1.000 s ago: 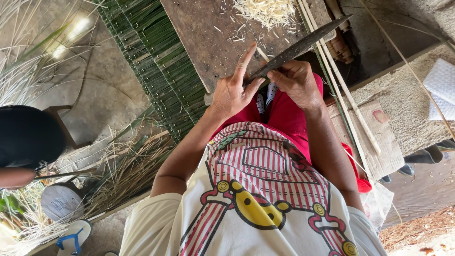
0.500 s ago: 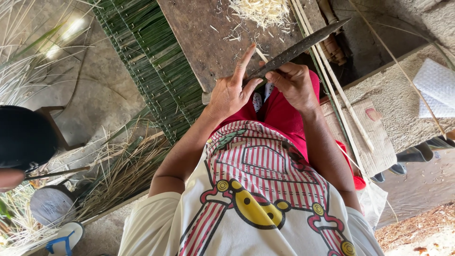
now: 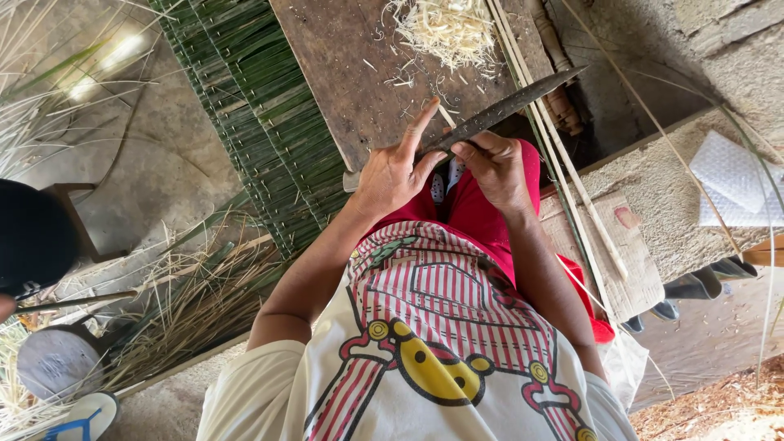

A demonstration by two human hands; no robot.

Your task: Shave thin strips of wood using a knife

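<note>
Both hands (image 3: 445, 167) grip a long dark blade (image 3: 506, 106).

free: board centre (image 3: 359, 73) | blocked: shavings (image 3: 445, 28), sticks (image 3: 563, 163)

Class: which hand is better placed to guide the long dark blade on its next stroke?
Probably the left hand: it grips the blade near its end, forefinger along it. The right hand only touches mid-blade.
</note>
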